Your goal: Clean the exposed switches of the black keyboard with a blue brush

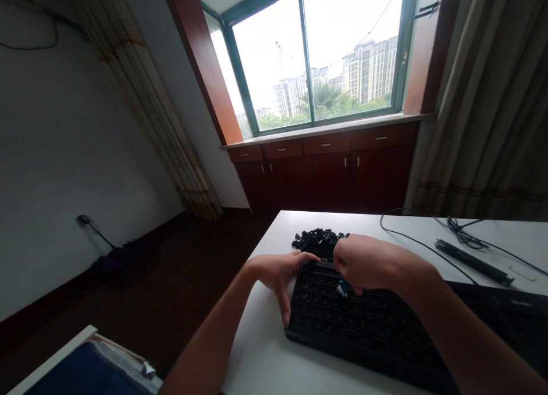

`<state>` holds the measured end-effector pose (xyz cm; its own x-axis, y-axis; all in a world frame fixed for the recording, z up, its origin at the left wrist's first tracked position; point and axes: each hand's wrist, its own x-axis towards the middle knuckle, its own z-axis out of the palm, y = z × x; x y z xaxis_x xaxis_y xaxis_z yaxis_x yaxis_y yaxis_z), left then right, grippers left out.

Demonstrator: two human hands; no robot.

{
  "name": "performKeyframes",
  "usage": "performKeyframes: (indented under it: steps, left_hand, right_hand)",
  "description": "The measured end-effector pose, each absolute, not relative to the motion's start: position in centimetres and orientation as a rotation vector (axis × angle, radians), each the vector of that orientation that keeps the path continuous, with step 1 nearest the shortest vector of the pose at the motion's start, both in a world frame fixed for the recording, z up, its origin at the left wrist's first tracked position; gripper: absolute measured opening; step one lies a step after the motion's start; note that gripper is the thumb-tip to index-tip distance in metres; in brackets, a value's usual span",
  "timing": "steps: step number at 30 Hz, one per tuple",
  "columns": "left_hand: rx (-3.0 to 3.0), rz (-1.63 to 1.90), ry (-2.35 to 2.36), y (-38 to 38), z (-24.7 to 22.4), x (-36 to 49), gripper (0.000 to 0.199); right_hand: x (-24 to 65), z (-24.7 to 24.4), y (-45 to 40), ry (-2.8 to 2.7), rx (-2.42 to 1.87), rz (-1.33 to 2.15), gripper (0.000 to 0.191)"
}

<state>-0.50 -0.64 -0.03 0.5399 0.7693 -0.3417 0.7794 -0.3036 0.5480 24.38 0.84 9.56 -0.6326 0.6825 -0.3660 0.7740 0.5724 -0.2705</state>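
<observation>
A black keyboard with its keycaps off lies on the white table, showing rows of bare key sockets. My left hand grips its left end, thumb at the near corner and fingers over the far edge. Over the upper rows, my right hand is closed on a small blue-and-white thing whose tip touches the sockets; its kind is hard to make out. Just beyond the keyboard is a heap of loose black keycaps, partly hidden by my right hand.
On the table, a black cable, a long black bar-shaped piece and a thin bent wire lie at the far right. A blue zippered item is at the lower left. Cabinets stand under the window.
</observation>
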Motion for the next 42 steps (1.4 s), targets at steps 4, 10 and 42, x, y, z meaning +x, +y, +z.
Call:
performKeyframes:
  steps: [4,10,42]
  left_hand:
    - [2.099,-0.023,1.242,-0.6,0.0,-0.4,0.139]
    - [2.082,-0.02,1.26,-0.6,0.1,-0.4,0.142]
    - [2.178,0.07,1.149,-0.3,-0.8,-1.2,0.137]
  right_hand:
    - [24.3,9.3,0.9,2.592,1.205,-0.623,0.017]
    - [24.5,9.9,0.6,2.62,1.229,-0.576,0.018]
    - [23.7,8.1,1.2,2.857,1.085,-0.511,0.023]
